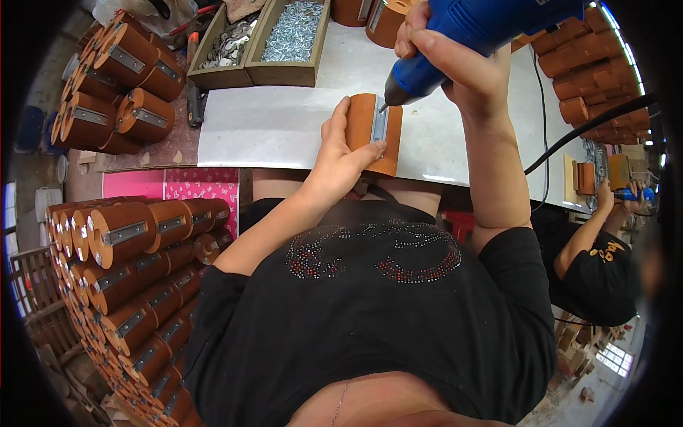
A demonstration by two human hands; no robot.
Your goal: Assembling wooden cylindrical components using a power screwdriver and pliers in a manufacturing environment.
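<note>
A brown wooden cylinder (361,114) lies near the front edge of the white-covered table, a metal plate (379,128) set along its upper side. My left hand (331,160) grips the cylinder from the left, its thumb across the near end of the plate. Wrapped round the handle of a blue power drill (445,43) is my right hand (473,71). The drill tilts down to the left, and its bit meets the far end of the plate. Whether a screw sits under the bit is too small to tell.
Wooden trays hold silvery screws (295,32) and small metal pieces (231,44) at the back. Brown cylinders with plates are stacked at the left (131,228) and far right (587,67). A black cable (590,124) crosses the right side. A co-worker (597,263) works at the right with another blue drill.
</note>
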